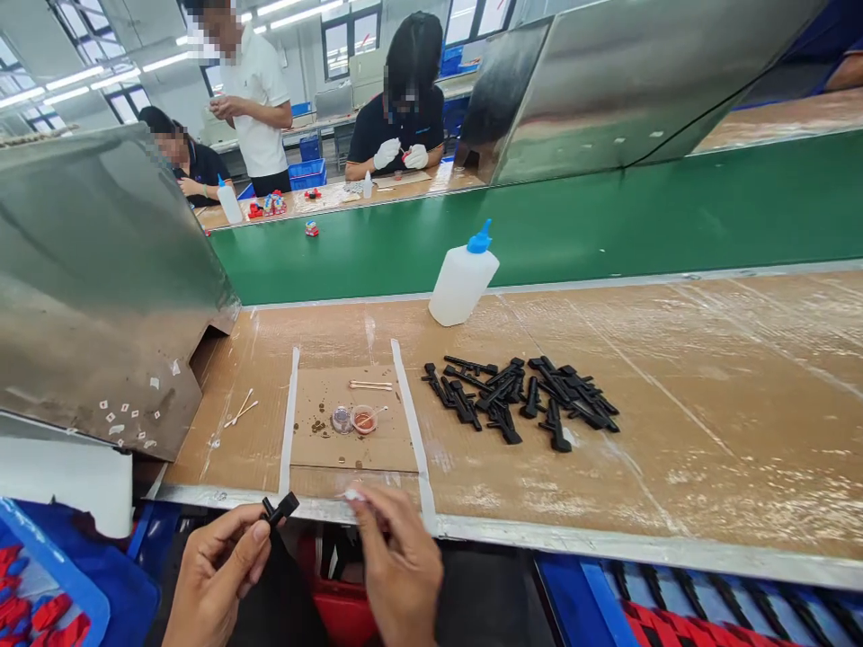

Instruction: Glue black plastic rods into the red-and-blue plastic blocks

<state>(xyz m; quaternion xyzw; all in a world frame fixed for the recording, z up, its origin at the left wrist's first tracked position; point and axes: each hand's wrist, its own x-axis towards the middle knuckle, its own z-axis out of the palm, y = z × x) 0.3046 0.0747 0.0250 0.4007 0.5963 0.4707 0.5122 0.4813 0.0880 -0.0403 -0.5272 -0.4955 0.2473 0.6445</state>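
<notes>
My left hand [226, 571] pinches a small black plastic toy gun part [281, 509] just over the table's front edge. To its right, my right hand [399, 562] is closed around a cotton swab whose white tip [351, 494] pokes out toward the left; the rest is hidden by the fingers. Ahead of both hands, a taped-down cardboard sheet [316, 377] carries two small round dishes, a clear one [342, 419] and one with reddish contents [364, 420]. Several similar black parts [502, 386] lie in a pile right of the sheet.
A white bottle with a blue cap [464, 283] stands behind the pile, before the green conveyor belt [607, 220]. Used swabs [241, 409] lie at left, beside a metal partition [101, 296]. Blue bins [60, 557] flank my lap. Co-workers sit and stand across the belt.
</notes>
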